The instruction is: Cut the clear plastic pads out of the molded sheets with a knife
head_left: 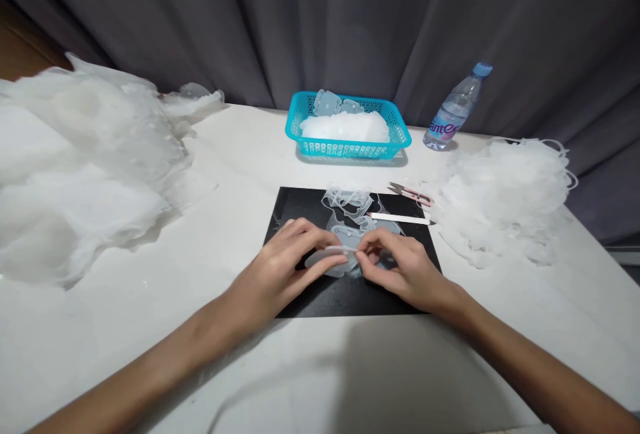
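Note:
On a black mat in the middle of the white table, both my hands meet over a translucent plastic piece. My left hand has its fingers pinched on the left end of that piece. Pinching the piece's right side is my right hand, fingers curled. More clear plastic strips and trimmings lie on the mat just beyond my fingers. Beside them rests a thin white stick.
A turquoise basket holding clear plastic pieces stands behind the mat. Small snips lie at the mat's far right corner. A water bottle stands back right. A heap of clear trimmings fills the right; white sheets pile on the left.

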Action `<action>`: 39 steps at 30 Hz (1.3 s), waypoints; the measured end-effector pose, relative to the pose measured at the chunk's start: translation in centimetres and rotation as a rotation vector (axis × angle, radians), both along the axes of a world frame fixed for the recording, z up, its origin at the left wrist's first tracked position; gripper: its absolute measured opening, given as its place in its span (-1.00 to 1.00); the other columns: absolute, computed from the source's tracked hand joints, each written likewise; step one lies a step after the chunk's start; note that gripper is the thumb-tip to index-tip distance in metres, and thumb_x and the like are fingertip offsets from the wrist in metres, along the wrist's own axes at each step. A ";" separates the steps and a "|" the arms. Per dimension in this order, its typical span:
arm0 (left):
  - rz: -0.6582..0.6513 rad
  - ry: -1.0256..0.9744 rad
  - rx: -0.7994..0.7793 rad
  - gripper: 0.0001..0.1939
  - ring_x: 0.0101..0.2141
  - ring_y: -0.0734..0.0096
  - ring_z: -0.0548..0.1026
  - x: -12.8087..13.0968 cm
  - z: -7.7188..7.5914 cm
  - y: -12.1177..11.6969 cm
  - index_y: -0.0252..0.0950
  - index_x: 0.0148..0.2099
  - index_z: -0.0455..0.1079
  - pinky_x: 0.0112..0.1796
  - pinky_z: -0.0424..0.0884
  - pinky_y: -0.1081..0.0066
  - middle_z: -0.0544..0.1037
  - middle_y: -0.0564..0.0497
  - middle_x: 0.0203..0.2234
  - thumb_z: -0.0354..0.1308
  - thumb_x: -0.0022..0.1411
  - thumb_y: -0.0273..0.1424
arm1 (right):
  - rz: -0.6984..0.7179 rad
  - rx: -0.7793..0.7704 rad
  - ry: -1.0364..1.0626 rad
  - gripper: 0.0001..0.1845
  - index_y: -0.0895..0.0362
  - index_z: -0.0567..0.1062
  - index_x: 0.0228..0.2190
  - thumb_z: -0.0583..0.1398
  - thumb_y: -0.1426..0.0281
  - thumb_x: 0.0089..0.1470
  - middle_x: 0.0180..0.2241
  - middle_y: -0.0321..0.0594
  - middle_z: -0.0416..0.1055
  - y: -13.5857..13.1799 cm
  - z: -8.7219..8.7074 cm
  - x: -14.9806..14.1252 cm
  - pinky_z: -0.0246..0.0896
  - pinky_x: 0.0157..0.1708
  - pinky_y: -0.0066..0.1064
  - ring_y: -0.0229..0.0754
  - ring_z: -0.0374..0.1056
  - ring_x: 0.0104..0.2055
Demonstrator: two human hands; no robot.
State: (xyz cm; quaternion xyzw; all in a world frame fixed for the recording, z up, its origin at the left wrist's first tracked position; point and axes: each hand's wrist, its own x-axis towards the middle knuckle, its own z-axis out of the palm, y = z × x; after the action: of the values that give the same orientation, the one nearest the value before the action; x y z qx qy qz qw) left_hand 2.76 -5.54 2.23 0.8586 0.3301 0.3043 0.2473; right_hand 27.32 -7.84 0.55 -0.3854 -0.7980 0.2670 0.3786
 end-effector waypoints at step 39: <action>0.045 -0.055 -0.177 -0.88 -0.31 0.51 0.54 0.1 0.6 0.2 -0.16 -0.03 0.50 -0.23 0.44 0.54 0.60 0.14 -0.28 0.23 0.42 -0.34 | -0.073 -0.029 0.157 -0.80 0.03 0.48 -0.03 0.23 0.36 0.31 -0.17 -0.22 0.55 -0.2 -0.1 -1.2 0.46 -0.21 -0.36 -0.21 0.49 -0.25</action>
State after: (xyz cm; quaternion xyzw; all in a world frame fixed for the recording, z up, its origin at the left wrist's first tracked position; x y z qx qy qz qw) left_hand 2.86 -5.30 2.84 0.8172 0.3680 0.3029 0.3241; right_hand 26.16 -8.06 0.42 -0.3974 -0.7475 0.2939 0.4438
